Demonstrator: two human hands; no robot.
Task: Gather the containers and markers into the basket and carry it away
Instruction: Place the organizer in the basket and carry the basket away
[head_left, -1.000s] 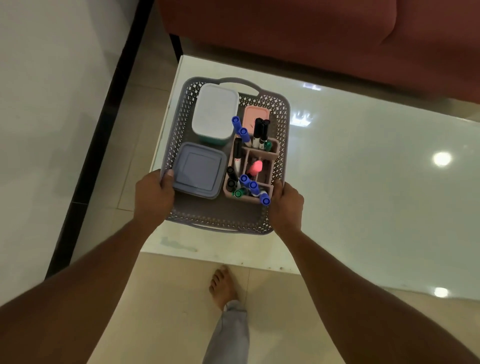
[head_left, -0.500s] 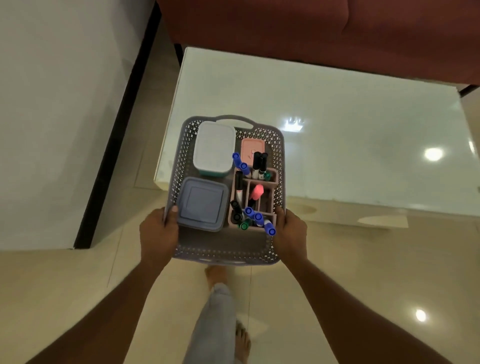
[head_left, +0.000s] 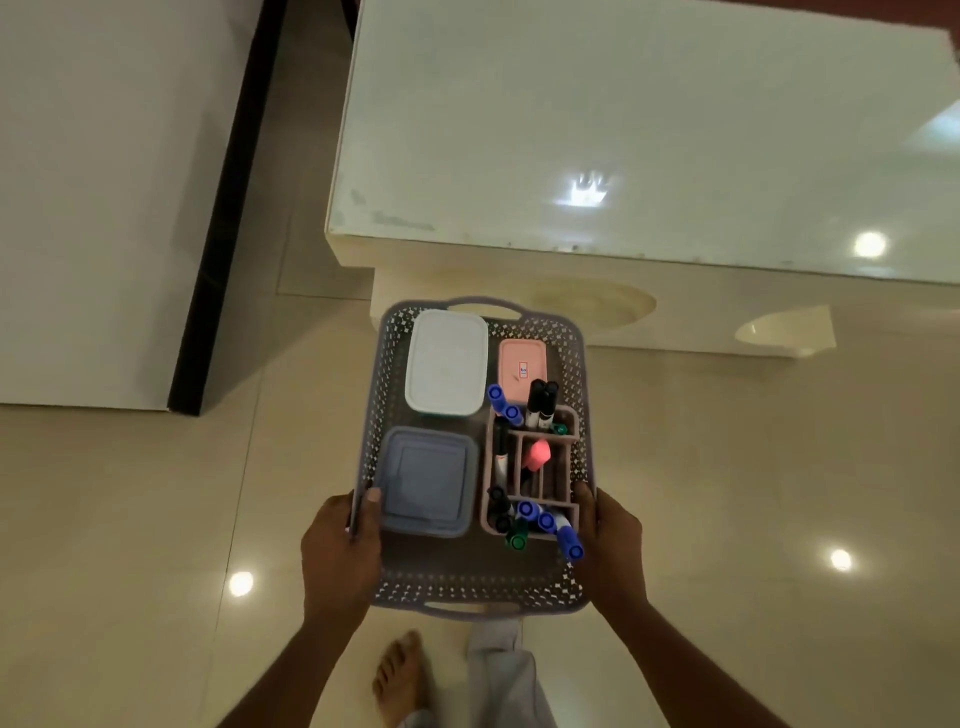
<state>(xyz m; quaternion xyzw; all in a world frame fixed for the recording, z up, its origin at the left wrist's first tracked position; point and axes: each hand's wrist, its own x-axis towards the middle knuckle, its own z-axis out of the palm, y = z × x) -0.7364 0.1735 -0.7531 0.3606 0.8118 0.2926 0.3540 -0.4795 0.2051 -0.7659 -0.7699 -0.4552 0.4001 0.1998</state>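
I hold a grey perforated basket (head_left: 470, 584) in the air over the floor, clear of the table. My left hand (head_left: 340, 545) grips its left rim and my right hand (head_left: 610, 545) grips its right rim. Inside lie a white-lidded container (head_left: 447, 361), a blue-grey square container (head_left: 426, 480) and a small pink container (head_left: 522, 366). A pink divided holder (head_left: 569, 415) at the right carries several markers (head_left: 540, 522) with blue, black and green caps and a pink highlighter (head_left: 537, 454).
A glossy white low table (head_left: 623, 130) stands ahead with its front edge just beyond the basket. A white wall with a black strip (head_left: 218, 208) runs along the left. Shiny beige floor tiles surround me; my bare foot (head_left: 400, 675) and trouser leg show below the basket.
The basket has been lifted off the table and drawn back toward me. It now hangs over the floor, and I have stepped away from the table.
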